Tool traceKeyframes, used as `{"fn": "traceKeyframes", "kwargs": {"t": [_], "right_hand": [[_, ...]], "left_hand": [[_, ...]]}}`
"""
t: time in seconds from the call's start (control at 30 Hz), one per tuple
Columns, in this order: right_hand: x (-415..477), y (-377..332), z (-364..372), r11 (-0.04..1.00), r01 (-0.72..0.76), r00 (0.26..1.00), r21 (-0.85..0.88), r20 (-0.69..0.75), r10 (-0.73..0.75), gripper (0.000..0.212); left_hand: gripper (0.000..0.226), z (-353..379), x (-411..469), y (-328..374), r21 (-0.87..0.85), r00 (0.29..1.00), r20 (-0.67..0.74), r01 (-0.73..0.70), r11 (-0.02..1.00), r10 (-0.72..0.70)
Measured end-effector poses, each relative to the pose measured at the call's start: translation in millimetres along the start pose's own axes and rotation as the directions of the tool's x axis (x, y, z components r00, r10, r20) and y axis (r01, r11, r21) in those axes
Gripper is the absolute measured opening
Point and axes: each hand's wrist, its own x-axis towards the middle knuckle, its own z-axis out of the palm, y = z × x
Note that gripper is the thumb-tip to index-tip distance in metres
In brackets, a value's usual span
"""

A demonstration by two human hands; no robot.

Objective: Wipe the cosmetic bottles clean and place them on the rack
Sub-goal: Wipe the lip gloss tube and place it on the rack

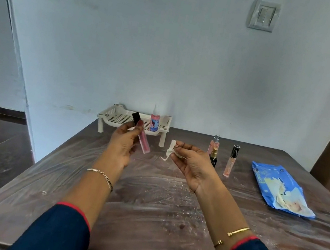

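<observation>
My left hand (122, 142) holds a pink lip gloss tube (143, 141) with a black cap, tilted, above the table in front of the rack. My right hand (189, 162) pinches a small crumpled white wipe (170, 151), a short way right of the tube and not touching it. The cream plastic rack (114, 117) stands at the table's far edge against the wall. One pink spray bottle (154, 122) stands upright on it. To the right on the table stand a pink perfume spray (214, 143), a small dark bottle with a gold top (213, 157) and a peach gloss tube with a black cap (230, 161).
A blue pack of wet wipes (278, 189) lies at the right side of the dark wooden table (155, 211), whose top is streaked and speckled. The wall rises just behind the rack. Dark floor lies off the table's left edge.
</observation>
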Motion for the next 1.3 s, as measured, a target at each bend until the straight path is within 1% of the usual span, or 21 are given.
{"fn": "traceKeyframes", "kwargs": {"t": [0.07, 0.17, 0.3, 0.43, 0.57, 0.63, 0.73, 0.8, 0.97, 1.17, 1.3], "right_hand": [[11, 0, 5, 1.0, 0.013, 1.0, -0.024, -0.008, -0.013, 0.012], [34, -4, 13, 1.0, 0.022, 0.999, -0.016, -0.046, -0.023, 0.01], [63, 0, 21, 0.999, 0.021, 0.995, -0.031, -0.093, -0.024, 0.011], [87, 8, 24, 0.999, 0.013, 0.995, -0.053, -0.098, -0.018, 0.009], [108, 13, 21, 0.999, 0.025, 0.992, -0.047, -0.121, -0.031, 0.009], [116, 17, 18, 0.998, 0.037, 0.99, -0.047, -0.136, -0.043, 0.009], [125, 21, 15, 0.996, 0.052, 0.989, -0.071, -0.134, -0.061, 0.008], [129, 23, 13, 0.996, 0.054, 0.989, -0.077, -0.132, -0.063, 0.008], [133, 25, 10, 0.996, 0.045, 0.99, -0.072, -0.129, -0.054, 0.011], [130, 26, 9, 0.997, 0.033, 0.99, -0.068, -0.133, -0.042, 0.013], [128, 23, 9, 0.997, 0.036, 0.991, -0.075, -0.125, -0.045, 0.011]], "left_hand": [[0.02, -1, 20, 10, 0.095, 0.996, -0.023, -0.082, 0.992, 0.084], [0.023, 4, 50, 18, 0.17, 0.987, -0.005, -0.155, 0.973, 0.158], [0.02, 16, 90, 19, 0.267, 0.978, 0.046, -0.208, 0.941, 0.203], [0.031, 26, 124, 16, 0.349, 0.971, 0.058, -0.237, 0.907, 0.231], [0.033, 27, 151, 11, 0.418, 0.965, 0.057, -0.255, 0.872, 0.255], [0.034, 27, 161, 7, 0.482, 0.962, 0.06, -0.262, 0.836, 0.266], [0.037, 25, 171, -1, 0.62, 0.956, 0.075, -0.266, 0.738, 0.282], [0.037, 24, 175, -5, 0.675, 0.954, 0.095, -0.272, 0.686, 0.285], [0.037, 23, 179, -7, 0.722, 0.95, 0.102, -0.275, 0.635, 0.296], [0.039, 22, 175, -6, 0.73, 0.954, 0.103, -0.265, 0.63, 0.282], [0.045, 21, 174, -3, 0.722, 0.96, 0.091, -0.247, 0.646, 0.265]]}}
